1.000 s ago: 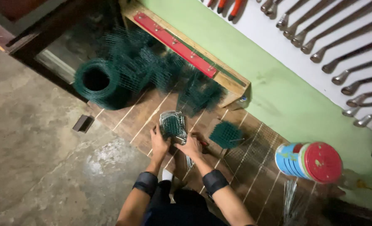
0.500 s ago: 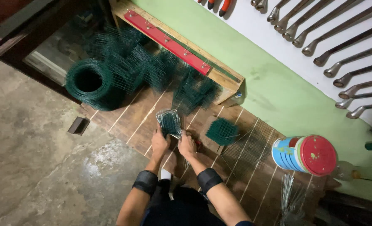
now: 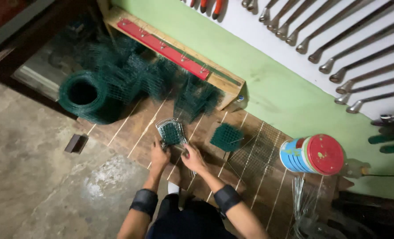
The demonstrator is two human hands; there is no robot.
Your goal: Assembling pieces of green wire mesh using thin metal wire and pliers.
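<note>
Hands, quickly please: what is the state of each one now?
Left hand: closed, holding the small green wire-mesh piece.
Right hand: closed on the same mesh piece.

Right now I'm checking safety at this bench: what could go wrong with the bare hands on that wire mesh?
Both hands, left hand and right hand, grip a small green mesh piece ungloved; its cut wire ends could prick fingers. Loose thin wires lie near the right forearm and might snag it. The tin can lies on its side and could roll.

Mesh roll (image 3: 84,95) left of tin (image 3: 312,155)
</note>
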